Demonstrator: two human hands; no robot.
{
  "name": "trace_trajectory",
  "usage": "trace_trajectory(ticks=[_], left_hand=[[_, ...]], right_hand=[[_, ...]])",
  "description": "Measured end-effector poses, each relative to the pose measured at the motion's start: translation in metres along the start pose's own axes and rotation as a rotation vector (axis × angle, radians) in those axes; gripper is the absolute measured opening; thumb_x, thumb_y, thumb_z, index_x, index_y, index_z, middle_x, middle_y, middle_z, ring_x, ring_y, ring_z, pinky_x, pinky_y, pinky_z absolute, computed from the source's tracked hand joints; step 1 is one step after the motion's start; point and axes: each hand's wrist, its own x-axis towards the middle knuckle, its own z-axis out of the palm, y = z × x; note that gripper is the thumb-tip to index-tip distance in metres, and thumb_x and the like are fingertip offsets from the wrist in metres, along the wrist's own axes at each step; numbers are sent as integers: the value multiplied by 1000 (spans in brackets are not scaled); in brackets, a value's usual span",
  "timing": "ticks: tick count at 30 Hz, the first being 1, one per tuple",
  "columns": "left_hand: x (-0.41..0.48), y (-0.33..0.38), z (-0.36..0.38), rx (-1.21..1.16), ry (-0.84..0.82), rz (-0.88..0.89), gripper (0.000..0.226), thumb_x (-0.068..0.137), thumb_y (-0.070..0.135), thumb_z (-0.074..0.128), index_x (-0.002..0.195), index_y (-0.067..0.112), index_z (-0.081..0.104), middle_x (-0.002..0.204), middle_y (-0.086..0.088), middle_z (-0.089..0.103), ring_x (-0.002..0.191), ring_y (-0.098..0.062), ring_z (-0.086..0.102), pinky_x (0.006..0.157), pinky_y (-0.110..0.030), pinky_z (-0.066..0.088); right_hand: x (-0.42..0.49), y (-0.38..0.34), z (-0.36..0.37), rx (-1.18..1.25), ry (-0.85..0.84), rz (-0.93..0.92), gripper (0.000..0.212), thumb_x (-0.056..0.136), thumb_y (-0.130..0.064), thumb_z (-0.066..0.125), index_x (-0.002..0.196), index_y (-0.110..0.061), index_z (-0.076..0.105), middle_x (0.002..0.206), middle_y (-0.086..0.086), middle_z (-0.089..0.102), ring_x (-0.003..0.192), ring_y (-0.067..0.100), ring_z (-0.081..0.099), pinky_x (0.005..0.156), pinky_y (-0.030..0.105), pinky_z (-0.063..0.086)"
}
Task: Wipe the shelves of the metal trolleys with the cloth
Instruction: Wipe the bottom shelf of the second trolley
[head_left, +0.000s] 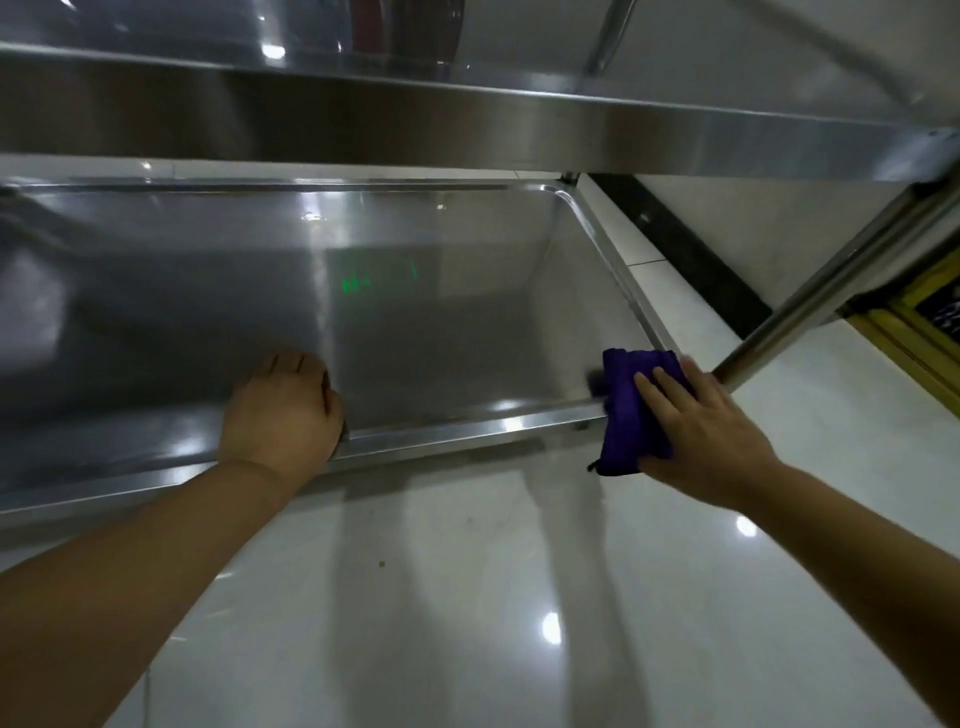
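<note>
Head view: cloth (626, 415) under right hand (711, 436)

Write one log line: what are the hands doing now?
left hand grips shiny metal lower shelf front rim | right hand presses folded purple cloth on near right corner

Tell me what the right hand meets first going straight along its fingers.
Beyond the purple cloth under the right hand, only the bare floor of the lower shelf, it seems; depth unclear.
</note>
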Motion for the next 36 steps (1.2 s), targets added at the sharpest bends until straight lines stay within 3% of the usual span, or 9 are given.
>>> trace_trajectory(ticks=[3, 5, 8, 15, 21, 23, 26, 31, 36], left_hand=[[1, -4, -7, 0, -54, 42, 11, 71, 9, 61, 68, -1, 57, 71, -23, 56, 62, -40, 56, 53, -38, 44], [-3, -11, -19, 7, -72, 101, 13, 70, 12, 57, 66, 0, 59, 70, -21, 57, 60, -39, 57, 51, -36, 45], [-17, -34, -44, 68, -41, 279, 31, 69, 23, 39, 69, 6, 65, 70, -14, 61, 57, -34, 58, 53, -33, 47], [-92, -145, -84, 190, -133, 424, 39, 78, 25, 39, 88, 6, 71, 85, -11, 66, 73, -29, 63, 63, -36, 53], [-163, -230, -115, 143, -85, 185, 40, 78, 26, 40, 93, 6, 72, 90, -10, 67, 78, -29, 64, 65, -40, 54], [-184, -248, -119, 127, -38, 115, 40, 79, 24, 40, 96, 6, 72, 90, -10, 67, 81, -27, 61, 66, -40, 53], [-211, -274, -124, 80, -11, -48, 42, 79, 29, 39, 99, 11, 71, 94, -5, 69, 87, -18, 58, 71, -35, 54], [-239, -316, -115, -33, 39, -286, 43, 82, 30, 36, 100, 12, 71, 94, -4, 69, 84, -24, 65, 70, -33, 53], [-238, -324, -116, -180, 234, -560, 40, 82, 26, 36, 92, 9, 71, 87, -5, 67, 80, -28, 62, 65, -29, 49]], right_hand=[[7, -5, 6, 44, 38, -19, 90, 76, -38, 77, 148, -12, 29, 151, 15, 33, 143, 36, 20, 111, 49, 34], [15, -22, 15, 43, 108, -14, 83, 64, -25, 88, 133, -3, 48, 132, 24, 51, 127, 43, 44, 98, 56, 46], [17, -62, 14, -3, 190, -70, 81, 54, -18, 92, 123, 3, 55, 118, 29, 58, 112, 47, 55, 92, 55, 47], [21, -202, -15, -82, 264, -322, 82, 52, -18, 93, 118, 3, 49, 107, 32, 59, 102, 48, 57, 82, 54, 50], [21, -330, -61, -191, 295, -554, 72, 47, -8, 89, 110, 4, 56, 98, 29, 60, 90, 46, 58, 74, 52, 52], [18, -379, -80, -252, 298, -673, 72, 61, -12, 84, 121, 2, 47, 111, 28, 56, 103, 45, 54, 84, 53, 48], [18, -449, -94, -281, 371, -824, 62, 87, -14, 61, 137, -3, 26, 135, 23, 40, 124, 41, 39, 102, 49, 36], [17, -560, -112, -192, 498, -840, 66, 55, -25, 83, 114, -8, 56, 103, 15, 61, 94, 33, 57, 79, 44, 48], [18, -610, -124, -59, 529, -836, 68, 46, -23, 87, 105, -6, 59, 95, 18, 61, 86, 35, 58, 72, 43, 49]])
